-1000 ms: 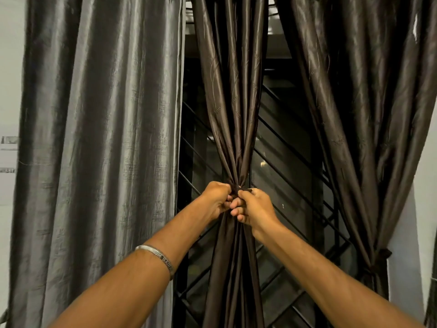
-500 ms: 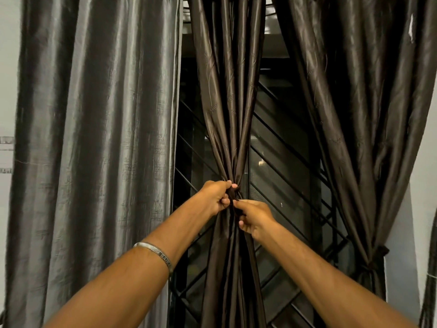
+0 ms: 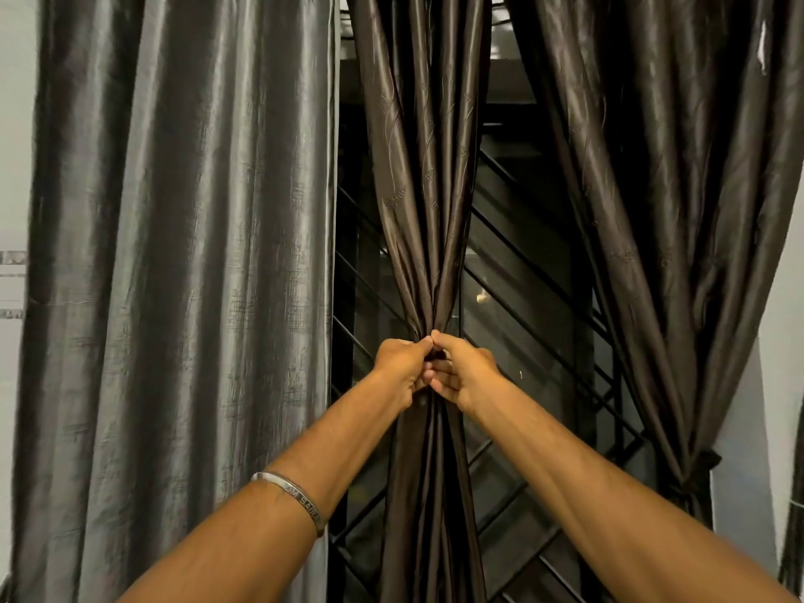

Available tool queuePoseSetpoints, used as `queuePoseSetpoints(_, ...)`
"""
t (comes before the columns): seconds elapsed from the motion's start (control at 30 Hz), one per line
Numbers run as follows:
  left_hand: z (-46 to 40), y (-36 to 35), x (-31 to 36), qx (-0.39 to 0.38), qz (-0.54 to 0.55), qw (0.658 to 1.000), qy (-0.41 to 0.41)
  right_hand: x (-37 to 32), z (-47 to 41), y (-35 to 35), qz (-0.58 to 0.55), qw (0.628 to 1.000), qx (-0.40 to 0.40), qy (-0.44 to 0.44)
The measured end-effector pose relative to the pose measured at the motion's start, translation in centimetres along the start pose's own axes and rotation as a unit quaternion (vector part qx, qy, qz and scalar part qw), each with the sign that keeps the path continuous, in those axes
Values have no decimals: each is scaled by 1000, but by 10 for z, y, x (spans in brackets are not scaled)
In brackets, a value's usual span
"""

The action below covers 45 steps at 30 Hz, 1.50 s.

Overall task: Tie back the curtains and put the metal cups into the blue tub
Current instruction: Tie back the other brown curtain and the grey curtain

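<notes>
Middle curtain (image 3: 428, 202) gathered to a narrow waist, centre of view. Left hand (image 3: 402, 369) and right hand (image 3: 463, 372) both closed on that waist, fingertips touching. Tie itself hidden under fingers. Right curtain (image 3: 661, 219) already cinched low at the wall edge. Left curtain (image 3: 187, 263) hanging loose. Window grille (image 3: 535, 272) behind. Bangle (image 3: 289, 493) on left forearm.

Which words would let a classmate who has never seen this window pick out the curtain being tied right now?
Start at the dark window grille; three curtains hang before it. Take the middle curtain, a narrow brown panel between the loose grey curtain and the already tied right curtain. It alone is pinched at its waist by the left hand and right hand.
</notes>
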<state>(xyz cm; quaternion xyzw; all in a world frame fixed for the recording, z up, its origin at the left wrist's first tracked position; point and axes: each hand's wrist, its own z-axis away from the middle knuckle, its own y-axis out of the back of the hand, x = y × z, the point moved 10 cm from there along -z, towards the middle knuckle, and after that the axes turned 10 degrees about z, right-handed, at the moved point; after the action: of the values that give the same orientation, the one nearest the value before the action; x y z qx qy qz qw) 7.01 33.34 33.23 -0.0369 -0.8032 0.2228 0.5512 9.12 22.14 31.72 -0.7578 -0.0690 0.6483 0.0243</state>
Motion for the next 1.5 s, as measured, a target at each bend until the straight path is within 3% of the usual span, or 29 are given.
queuePoseSetpoints(0.2, -1, 13, -2, 25, 39, 999, -20, -8, 0, -6, -14, 999, 43, 23)
queuePoseSetpoints(0.33, 5, 11, -10, 70, 4, 997, -39, -12, 1, 0, -30, 996, 82, 36)
queuePoseSetpoints(0.67, 16, 21, -25, 135, 108, 983, -69, 2, -7, -16, -24, 999, 25, -6)
queuePoseSetpoints(0.83, 9, 31, -22, 182, 8, 975, -128, -9, -2, -8, 31, 999, 26, 27)
queuePoseSetpoints(1.0, 16, 27, -13, 173, -24, 974, -143, -17, -12, -3, 70, 996, 17, 56)
queuePoseSetpoints(1.5, 16, 24, -29, 120, 129, 984, -38, 9, -19, -11, -71, 996, -47, 9)
